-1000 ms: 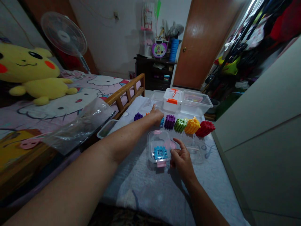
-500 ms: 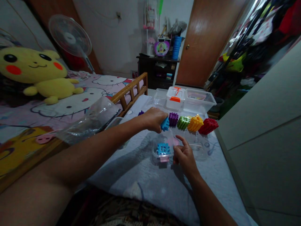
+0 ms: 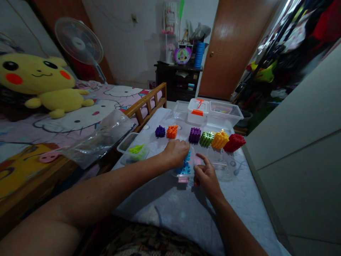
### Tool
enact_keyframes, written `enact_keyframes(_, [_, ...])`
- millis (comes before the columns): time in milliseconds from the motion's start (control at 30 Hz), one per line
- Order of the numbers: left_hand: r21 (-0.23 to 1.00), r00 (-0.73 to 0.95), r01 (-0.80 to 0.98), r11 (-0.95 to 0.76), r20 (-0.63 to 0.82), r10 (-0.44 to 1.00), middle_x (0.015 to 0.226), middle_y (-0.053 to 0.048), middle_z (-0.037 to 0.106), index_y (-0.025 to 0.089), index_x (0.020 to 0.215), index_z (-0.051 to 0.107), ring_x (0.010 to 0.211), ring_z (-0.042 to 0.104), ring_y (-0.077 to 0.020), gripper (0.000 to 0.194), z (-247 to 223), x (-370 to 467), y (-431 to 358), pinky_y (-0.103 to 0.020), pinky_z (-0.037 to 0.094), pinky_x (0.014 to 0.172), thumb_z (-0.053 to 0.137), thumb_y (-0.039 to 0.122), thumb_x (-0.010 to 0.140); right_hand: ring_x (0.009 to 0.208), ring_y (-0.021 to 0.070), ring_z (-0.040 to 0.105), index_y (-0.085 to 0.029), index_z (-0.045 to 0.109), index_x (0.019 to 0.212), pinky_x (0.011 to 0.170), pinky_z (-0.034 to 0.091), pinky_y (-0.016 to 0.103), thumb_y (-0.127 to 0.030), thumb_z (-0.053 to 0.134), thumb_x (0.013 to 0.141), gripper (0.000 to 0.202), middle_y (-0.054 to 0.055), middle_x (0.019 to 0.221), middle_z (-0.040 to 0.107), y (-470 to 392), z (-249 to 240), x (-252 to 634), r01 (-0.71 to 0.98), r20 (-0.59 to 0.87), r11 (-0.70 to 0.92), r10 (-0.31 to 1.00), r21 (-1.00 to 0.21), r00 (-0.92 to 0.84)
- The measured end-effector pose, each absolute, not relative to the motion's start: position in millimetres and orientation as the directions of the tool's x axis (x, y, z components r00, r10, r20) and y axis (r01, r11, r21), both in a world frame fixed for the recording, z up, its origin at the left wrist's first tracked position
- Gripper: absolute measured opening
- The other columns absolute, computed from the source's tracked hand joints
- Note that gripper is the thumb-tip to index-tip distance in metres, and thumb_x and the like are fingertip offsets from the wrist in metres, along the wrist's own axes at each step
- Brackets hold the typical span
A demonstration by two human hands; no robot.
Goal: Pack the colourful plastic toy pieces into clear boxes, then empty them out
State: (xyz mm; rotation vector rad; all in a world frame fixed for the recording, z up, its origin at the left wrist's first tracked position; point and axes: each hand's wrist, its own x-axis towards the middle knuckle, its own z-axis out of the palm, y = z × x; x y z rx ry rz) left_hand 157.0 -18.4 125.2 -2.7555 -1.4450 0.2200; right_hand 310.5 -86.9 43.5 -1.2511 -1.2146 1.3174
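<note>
Blue blocks [image 3: 183, 168] stretch lengthwise forward, left hand [image 3: 177, 153] clutching one, right hand [image 3: 206, 174] half spread.

I work in a home bedroom, a Pikachu plush [image 3: 57, 97], Hello Kitty bedsheet [image 3: 69, 122] and electric fan [image 3: 79, 43] nearby.

A yellow plush toy [image 3: 59, 97] sits on bedding [image 3: 108, 106] near a fan [image 3: 79, 43].

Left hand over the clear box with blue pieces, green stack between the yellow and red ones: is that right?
Not quite: the green stack stands between the purple stack and yellow stack, as the head view shows. The left hand is over the clear box with blue pieces.
</note>
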Motion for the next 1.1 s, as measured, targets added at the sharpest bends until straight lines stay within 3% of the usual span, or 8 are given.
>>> enact_keyframes(600, [-0.160,0.701,0.706,-0.690,0.021,0.713,0.102,-0.015,0.064,0.010,0.104,0.062,0.096,0.064,-0.0312,0.027,115,155,-15,-0.043,0.049,0.082,0.066,0.018,0.078,0.033,0.0108,0.044,-0.010,0.040,0.138,0.035,0.037,0.020,-0.041,0.058,0.081,0.067,-0.013,0.045,0.049,-88,45,310,0.029,-0.098,-0.096,0.993,-0.995,-0.066])
enact_keyframes(800, [-0.133,0.712,0.693,-0.708,-0.025,0.702,0.106,-0.014,0.063,0.013,0.106,0.061,0.096,0.062,-0.0280,0.018,109,153,-14,-0.037,0.051,0.074,0.056,0.014,0.088,0.034,0.0109,0.044,-0.012,0.041,0.138,0.036,0.037,0.020,-0.042,0.059,0.081,0.067,-0.013,0.046,0.049,-87,44,310,0.021,-0.101,-0.100,0.992,-0.995,-0.069])
enact_keyframes(933, [-0.120,0.703,0.702,-0.702,-0.042,0.710,0.114,-0.012,0.061,0.016,0.111,0.060,0.096,0.063,-0.0258,0.023,110,152,-14,-0.035,0.052,0.073,0.056,0.013,0.088,0.035,0.0108,0.044,-0.012,0.041,0.137,0.037,0.038,0.021,-0.042,0.059,0.081,0.067,-0.013,0.046,0.049,-88,46,310,0.018,-0.108,-0.107,0.991,-0.994,-0.078])
enact_keyframes(1100, [-0.095,0.702,0.705,-0.703,-0.052,0.711,0.109,-0.011,0.063,0.017,0.109,0.061,0.096,0.063,-0.0265,0.022,110,150,-15,-0.036,0.051,0.075,0.059,0.015,0.087,0.035,0.0108,0.045,-0.012,0.041,0.137,0.037,0.038,0.021,-0.043,0.060,0.081,0.067,-0.013,0.046,0.050,-89,46,310,0.023,-0.106,-0.104,0.991,-0.994,-0.076])
